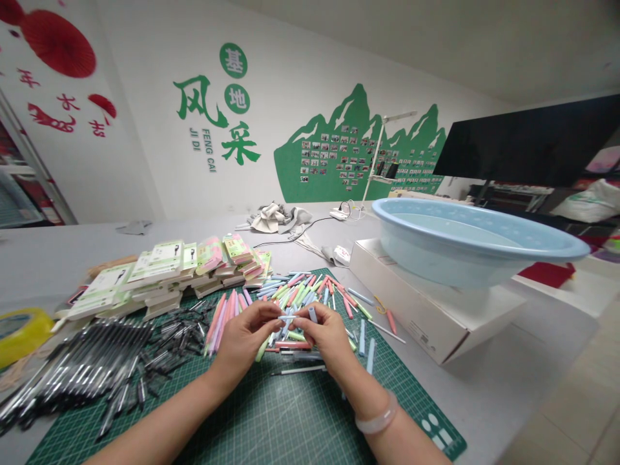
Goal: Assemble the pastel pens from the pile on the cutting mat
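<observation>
I see the left hand and right hand pinching a slim pale piece — the right also grips a blue tube.

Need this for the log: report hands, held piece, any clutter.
Left hand and right hand pinching small pale piece. Blue tube at right hand too. Loose coloured pen parts crowd green mat beyond.

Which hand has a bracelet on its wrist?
The right hand, nearer the blue basin: a pale bracelet circles its wrist, while the left hand has a bare wrist.
</observation>
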### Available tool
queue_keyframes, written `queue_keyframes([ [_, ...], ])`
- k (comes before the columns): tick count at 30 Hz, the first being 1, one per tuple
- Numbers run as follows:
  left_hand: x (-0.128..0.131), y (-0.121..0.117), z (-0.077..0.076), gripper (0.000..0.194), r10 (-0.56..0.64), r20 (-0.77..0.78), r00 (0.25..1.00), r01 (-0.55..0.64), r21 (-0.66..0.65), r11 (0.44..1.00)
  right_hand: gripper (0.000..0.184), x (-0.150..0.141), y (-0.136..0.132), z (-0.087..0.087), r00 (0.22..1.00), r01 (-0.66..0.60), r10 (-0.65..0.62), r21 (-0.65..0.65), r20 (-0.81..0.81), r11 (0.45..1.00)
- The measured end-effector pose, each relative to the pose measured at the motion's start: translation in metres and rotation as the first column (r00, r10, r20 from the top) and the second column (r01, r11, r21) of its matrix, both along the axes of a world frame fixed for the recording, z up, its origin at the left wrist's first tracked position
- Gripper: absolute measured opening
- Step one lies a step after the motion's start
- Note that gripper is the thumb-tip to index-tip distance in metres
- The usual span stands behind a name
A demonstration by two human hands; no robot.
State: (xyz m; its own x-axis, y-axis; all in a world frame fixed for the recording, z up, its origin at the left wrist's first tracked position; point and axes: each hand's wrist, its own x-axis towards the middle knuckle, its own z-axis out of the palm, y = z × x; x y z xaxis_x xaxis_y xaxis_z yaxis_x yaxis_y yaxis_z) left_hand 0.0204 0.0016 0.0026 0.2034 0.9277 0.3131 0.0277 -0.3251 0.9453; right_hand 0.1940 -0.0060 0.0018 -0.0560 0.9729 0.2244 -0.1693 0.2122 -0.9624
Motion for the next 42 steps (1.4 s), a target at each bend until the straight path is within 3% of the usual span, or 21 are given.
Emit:
queue_keyframes([
  [9,-0.0011,-0.0064,0.0037,0.013,0.078,-0.212,0.974,-0.041,0.172,0.984,0.015,-0.0043,-0.0024,0.0008,0.997,-0.058,0.057,0.011,0.060,0.998],
  [14,0.0021,-0.0068,0.0045,0.025,0.040,-0.105,0.994,-0.036,0.046,0.998,0.017,-0.0041,-0.0027,0.0018,0.997,-0.040,0.040,-0.005,0.060,0.999],
  [18,0.0037,-0.0059,0.0043,0.019,-0.008,0.000,1.000,0.008,-0.051,0.999,0.020,-0.0045,-0.0036,0.0011,0.997,-0.032,0.033,-0.021,0.063,0.999],
  [26,0.0008,-0.0024,0.0032,0.019,0.046,0.034,0.998,-0.040,-0.142,0.989,0.023,-0.0059,-0.0033,-0.0049,0.995,-0.087,0.089,-0.031,0.039,0.996],
  [37,-0.0002,-0.0040,0.0060,0.018,0.029,0.014,0.999,-0.027,-0.152,0.988,0.034,-0.0079,-0.0045,-0.0058,0.988,-0.152,0.151,-0.098,-0.016,0.984],
  [42,0.0020,-0.0018,0.0028,0.020,-0.004,0.100,0.995,0.025,-0.210,0.977,0.032,-0.0094,-0.0056,-0.0059,0.981,-0.192,0.188,-0.105,-0.049,0.976],
])
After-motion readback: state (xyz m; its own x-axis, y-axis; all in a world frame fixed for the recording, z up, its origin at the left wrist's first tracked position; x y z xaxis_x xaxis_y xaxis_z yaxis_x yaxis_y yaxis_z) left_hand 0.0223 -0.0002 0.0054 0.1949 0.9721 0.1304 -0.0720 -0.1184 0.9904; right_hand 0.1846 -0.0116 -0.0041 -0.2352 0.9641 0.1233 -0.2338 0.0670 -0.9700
